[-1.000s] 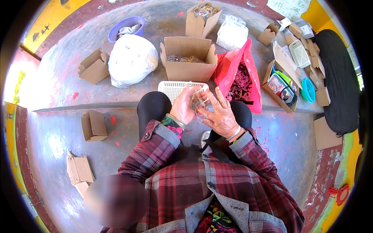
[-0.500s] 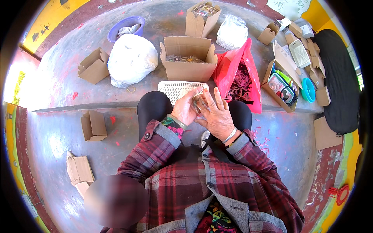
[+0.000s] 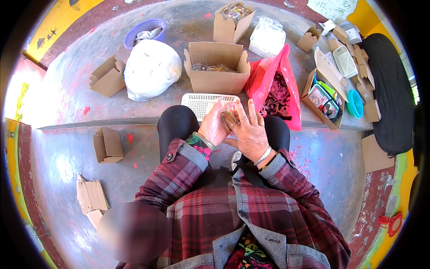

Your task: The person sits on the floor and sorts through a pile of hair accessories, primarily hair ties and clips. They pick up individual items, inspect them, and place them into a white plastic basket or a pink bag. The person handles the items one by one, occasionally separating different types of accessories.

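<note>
As the left hand cups a translucent item, right fingers touch it.

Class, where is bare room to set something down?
Free: the ledge between purple basin and topmost box; the floor between left knee and lower box, bar red scraps. Crowded: past the left hand, where white basket, big box and red bag cluster.

I see a grey floor flecked red, a yellow-and-maroon wall far left, bright daylight at left.
</note>
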`<control>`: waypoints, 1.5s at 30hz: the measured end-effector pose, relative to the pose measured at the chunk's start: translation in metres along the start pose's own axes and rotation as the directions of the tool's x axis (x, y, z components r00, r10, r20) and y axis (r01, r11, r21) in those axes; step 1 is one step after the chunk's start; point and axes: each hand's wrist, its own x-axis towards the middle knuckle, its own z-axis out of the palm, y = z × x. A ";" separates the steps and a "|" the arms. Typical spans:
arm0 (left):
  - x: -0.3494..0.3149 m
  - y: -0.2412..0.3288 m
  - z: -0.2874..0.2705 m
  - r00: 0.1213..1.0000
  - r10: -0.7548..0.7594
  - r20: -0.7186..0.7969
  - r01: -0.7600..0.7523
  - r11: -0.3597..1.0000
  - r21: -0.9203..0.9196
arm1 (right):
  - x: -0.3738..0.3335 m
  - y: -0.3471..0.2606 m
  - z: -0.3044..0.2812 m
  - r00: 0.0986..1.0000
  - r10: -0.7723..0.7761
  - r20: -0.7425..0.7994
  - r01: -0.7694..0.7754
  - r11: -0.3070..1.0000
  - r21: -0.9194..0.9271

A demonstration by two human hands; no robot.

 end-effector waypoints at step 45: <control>-0.005 0.004 0.025 0.951 0.187 -0.245 -0.204 0.978 -0.045 | -0.001 -0.001 0.003 0.999 -0.044 -0.006 0.044 0.999 0.008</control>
